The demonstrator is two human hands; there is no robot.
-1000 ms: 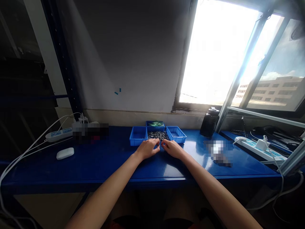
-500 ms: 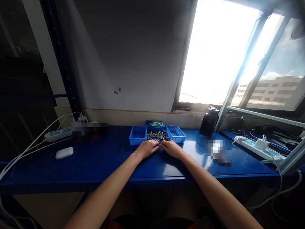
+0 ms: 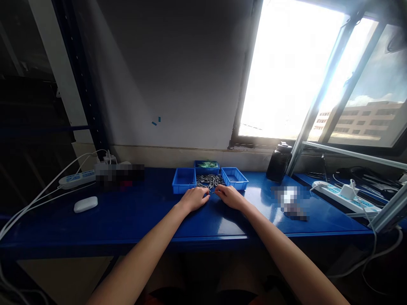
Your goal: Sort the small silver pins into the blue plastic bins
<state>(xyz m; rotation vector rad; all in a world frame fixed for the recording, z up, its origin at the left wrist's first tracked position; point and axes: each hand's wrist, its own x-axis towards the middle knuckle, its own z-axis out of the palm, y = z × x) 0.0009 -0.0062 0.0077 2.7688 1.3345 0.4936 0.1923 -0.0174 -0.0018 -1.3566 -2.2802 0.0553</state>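
My left hand (image 3: 195, 199) and my right hand (image 3: 229, 197) rest at the near edge of a pile of small dark, shiny rod-like pieces (image 3: 210, 181), perhaps screws. A small gap lies between the fingertips. Both hands have their fingers curled into a pinch; whatever they hold is too small to make out. Left of the pile stands an open blue bin (image 3: 184, 187), and right of it another blue bin (image 3: 235, 185) with little visible inside. Behind the pile, a third blue bin (image 3: 206, 170) contains green plastic bags (image 3: 208, 164).
The blue table (image 3: 143, 220) carries a white rounded case (image 3: 85, 204) at left, near a power strip (image 3: 78, 178) and cables. A dark bottle (image 3: 279, 162) stands back right, beside a metal frame. Another power strip (image 3: 346, 197) and blurred-out items lie at right.
The fingertips, close together before, have drawn apart. My left hand has shifted slightly left; the right has barely moved. Bins and pile look the same.
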